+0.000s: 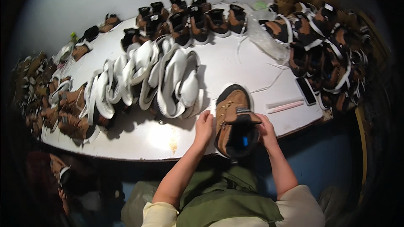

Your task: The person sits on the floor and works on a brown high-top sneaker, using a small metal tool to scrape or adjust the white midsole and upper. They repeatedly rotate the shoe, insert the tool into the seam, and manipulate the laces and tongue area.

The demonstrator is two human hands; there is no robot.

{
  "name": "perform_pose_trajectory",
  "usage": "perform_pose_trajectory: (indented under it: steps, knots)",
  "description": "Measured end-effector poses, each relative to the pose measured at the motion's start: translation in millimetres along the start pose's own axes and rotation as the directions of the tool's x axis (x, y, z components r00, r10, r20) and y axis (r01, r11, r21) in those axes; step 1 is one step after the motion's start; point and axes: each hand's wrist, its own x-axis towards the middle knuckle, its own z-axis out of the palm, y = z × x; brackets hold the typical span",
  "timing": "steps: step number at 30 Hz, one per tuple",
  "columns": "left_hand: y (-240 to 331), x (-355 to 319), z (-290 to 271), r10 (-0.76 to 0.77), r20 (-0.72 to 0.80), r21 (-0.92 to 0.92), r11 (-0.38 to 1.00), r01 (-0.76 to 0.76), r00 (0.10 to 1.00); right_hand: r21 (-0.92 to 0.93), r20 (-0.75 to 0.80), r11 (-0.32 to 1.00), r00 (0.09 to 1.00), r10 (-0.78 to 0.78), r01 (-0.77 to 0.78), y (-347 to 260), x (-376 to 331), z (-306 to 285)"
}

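A brown and black shoe with a white sole edge is in front of me at the table's near edge, toe pointing away and dark opening toward me. My right hand grips its collar on the right side. Close against the shoe's left side is my left hand, fingers curled together; whatever they pinch is hidden. A bright blue patch shows inside the shoe. Just left of my left hand stands a row of white, sole-shaped pieces with raised rims.
Several brown and black shoes line the back of the white table. More shoes are heaped at right, others at left. A phone, a pink stick-like item and clear plastic lie right. Another person's hand shows lower left.
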Motion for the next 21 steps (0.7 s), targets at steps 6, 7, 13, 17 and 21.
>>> perform_pose_trajectory:
  steps: [6, 7, 13, 17, 21]
  knots:
    - [5, -15, -42, 0.535, 0.120, 0.473, 0.710, -0.522, 0.836, -0.318, -0.171, 0.948, 0.985, -0.028, -0.028, 4, -15, -1]
    - [11, -9, -47, 0.585, 0.228, 0.535, 0.593, -0.602, 0.778, -0.305, -0.160, 0.952, 0.987, -0.023, -0.027, 5, -17, -2]
    - [30, 43, -73, 0.615, 0.666, 0.665, -0.230, -0.711, 0.423, -0.334, -0.225, 0.942, 0.970, -0.089, 0.009, -7, -22, 18]
    - [59, 64, -45, 0.499, 0.785, 0.603, -0.477, -0.639, 0.367, -0.386, -0.276, 0.921, 0.945, -0.175, 0.058, 3, -24, 4]
    - [42, 99, -70, 0.304, 0.757, 0.642, -0.514, -0.569, 0.579, -0.400, -0.253, 0.911, 0.945, -0.210, 0.095, 8, -20, 12]
